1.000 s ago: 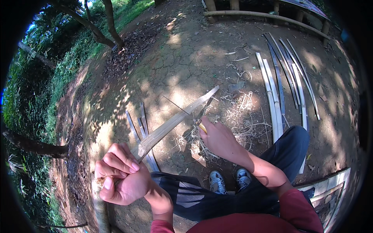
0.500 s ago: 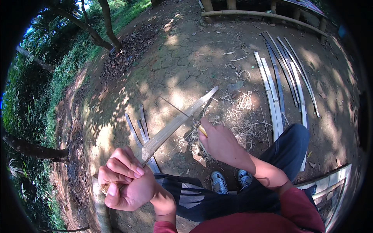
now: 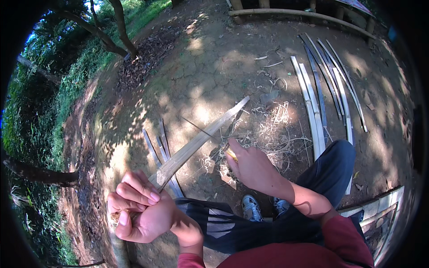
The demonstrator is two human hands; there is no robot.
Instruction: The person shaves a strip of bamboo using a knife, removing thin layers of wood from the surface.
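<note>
My left hand (image 3: 138,210) grips the near end of a long pale bamboo strip (image 3: 201,138) that slants up and to the right over the bare ground. My right hand (image 3: 252,167) is closed on a knife with a yellowish handle (image 3: 231,154), its thin blade (image 3: 201,129) lying against the strip's right edge about halfway along. Below the hands are my dark trousers (image 3: 313,192) and my shoes (image 3: 252,207).
Several split bamboo strips (image 3: 319,96) lie in a row on the ground at the right. A few short strips (image 3: 161,149) lie under the held piece. Shavings (image 3: 277,129) litter the dirt. Tree trunks (image 3: 120,27) and grass at left; bamboo rail (image 3: 304,15) at top.
My left hand has shifted slightly down and right with the strip's end. My right hand has stayed at the strip's middle with the knife.
</note>
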